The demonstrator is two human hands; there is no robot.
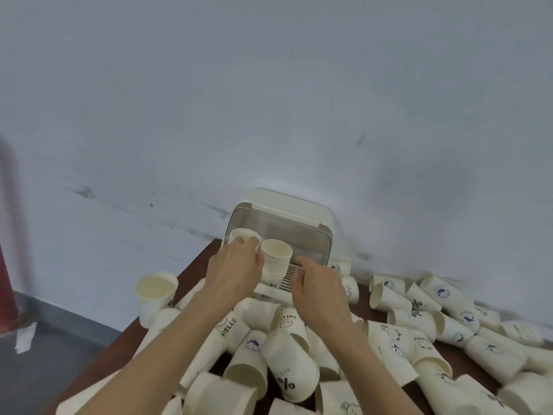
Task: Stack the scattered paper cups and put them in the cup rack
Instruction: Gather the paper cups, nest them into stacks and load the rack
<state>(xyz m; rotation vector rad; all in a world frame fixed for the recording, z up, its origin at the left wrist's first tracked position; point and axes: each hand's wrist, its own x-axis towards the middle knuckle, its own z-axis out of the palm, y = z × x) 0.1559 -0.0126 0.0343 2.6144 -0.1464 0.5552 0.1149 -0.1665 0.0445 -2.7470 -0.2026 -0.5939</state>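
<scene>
The white cup rack [302, 211] with a clear lid stands at the table's far edge against the wall. Two stacks of paper cups stand upright at its open front. My left hand [236, 269] grips the left cup stack [239, 234], with its fingers curled over the rim. The right cup stack [276, 260] stands just beside that hand's thumb. My right hand [318, 284] is to the right of this stack, over the rack's slotted tray [288, 280]. Its fingers are loosely bent and hold nothing. Several scattered paper cups [287, 366] lie in a heap under my forearms.
More printed cups [419, 319] lie across the brown table [191, 277] to the right. One upright cup [155, 290] stands near the table's left edge. The grey wall is right behind the rack. The floor and a red post [6, 283] are at left.
</scene>
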